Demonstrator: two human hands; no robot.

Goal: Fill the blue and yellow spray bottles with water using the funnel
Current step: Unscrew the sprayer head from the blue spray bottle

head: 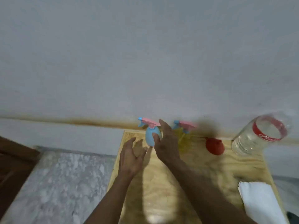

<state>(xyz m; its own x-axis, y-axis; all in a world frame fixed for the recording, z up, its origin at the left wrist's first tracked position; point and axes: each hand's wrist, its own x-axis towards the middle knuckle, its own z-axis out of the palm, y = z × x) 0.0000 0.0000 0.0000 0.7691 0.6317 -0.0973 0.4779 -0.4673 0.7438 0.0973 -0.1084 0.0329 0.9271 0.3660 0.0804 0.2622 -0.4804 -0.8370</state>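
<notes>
Head view, blurred by motion: white wall [145, 54] fills the top half, stained brown along its base. Plywood table [202, 172] sits below it, grey marble floor [56, 183] to the left, dark wooden edge [14, 159] far left. Clear plastic bottle [258, 136] with a red label stands at the table's back right, water in it, top not sharp enough to read. White paper stack [260, 202] lies at the near right edge. My right hand [166, 143] is at the blue spray bottle [150, 136], fingers straight along its right side, thumb on its front; loose contact, not a closed grip. My left hand [131, 157] hovers just left of that bottle, fingers spread and relaxed, holding nothing, apart from it. Blue bottle stands upright near the back edge, pink and blue trigger head on. Yellow spray bottle [183, 139] is just right of my right hand, partly hidden behind it and smeared; same pink and blue head. Red funnel [215, 145] lies on its side on the table between the yellow bottle and the clear bottle.
</notes>
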